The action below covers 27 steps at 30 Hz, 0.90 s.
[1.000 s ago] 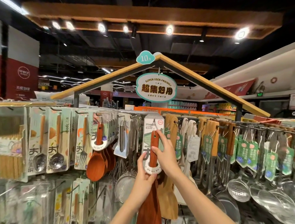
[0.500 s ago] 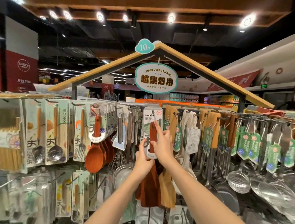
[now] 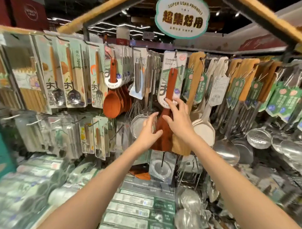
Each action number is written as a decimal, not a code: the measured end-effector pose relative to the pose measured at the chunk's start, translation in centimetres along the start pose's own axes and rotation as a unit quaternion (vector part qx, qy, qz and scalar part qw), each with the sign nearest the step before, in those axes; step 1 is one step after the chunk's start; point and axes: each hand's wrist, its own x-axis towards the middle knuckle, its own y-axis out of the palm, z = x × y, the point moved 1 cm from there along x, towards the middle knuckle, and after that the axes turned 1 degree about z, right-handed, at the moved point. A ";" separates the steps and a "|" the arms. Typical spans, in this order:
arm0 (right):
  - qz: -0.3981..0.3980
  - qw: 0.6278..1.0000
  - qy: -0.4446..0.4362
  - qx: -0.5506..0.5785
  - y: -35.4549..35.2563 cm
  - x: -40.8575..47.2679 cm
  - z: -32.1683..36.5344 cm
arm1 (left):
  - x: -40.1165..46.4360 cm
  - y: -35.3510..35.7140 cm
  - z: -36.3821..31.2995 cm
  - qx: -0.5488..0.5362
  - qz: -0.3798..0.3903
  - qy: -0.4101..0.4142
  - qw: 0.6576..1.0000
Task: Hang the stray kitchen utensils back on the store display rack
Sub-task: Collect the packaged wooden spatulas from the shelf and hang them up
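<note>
Rack (image 3: 213,52) holds wooden spatula (image 3: 168,96) vertical, blade down.

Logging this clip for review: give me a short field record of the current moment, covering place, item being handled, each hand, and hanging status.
place: store display rack of hanging kitchen utensils
item: dark wooden spatula on a white card
hanging status: card's top sits on a hook, spatula hangs straight down
left hand: fingers spread, touching the spatula blade's left edge
right hand: fingers relaxed, resting on the spatula front near the card's bottom
neighbours: red-brown spoons to the left, sign overhead
</note>
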 end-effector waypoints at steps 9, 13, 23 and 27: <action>0.174 0.981 0.033 -0.080 9.5 -13.3 -2.1 | -11.1 -2.2 10.7 0.272 0.044 -0.030 0.961; 0.235 0.963 0.078 -0.108 13.3 -17.1 -2.0 | -13.9 -3.3 14.9 0.263 0.060 -0.074 0.960; 0.277 0.939 0.161 -0.124 20.9 -21.8 2.2 | -18.2 -7.9 23.8 0.261 0.120 -0.122 0.950; 0.297 0.929 0.181 -0.125 23.7 -24.0 3.5 | -19.7 -7.2 27.0 0.267 0.120 -0.142 0.946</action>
